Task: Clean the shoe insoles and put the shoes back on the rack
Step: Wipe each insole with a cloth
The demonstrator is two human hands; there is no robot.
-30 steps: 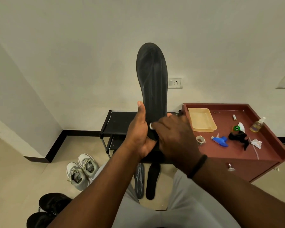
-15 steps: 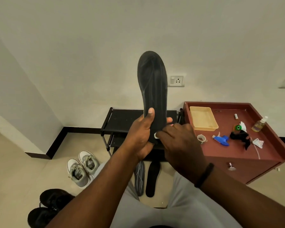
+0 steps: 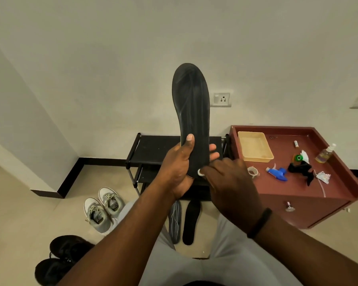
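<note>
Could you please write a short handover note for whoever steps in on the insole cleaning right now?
Left hand grips the black insole upright by its heel.
Right hand presses something small and white against the insole's lower end; what it is, I cannot tell.
Two more insoles lie on the floor before the rack; white shoes and black shoes stand on the floor.
Left: finish the cleaning, refit the insoles, rack the shoes.

Insole (image 3: 191,112) matt blk foam; cabinet (image 3: 310,205) glossy.
</note>
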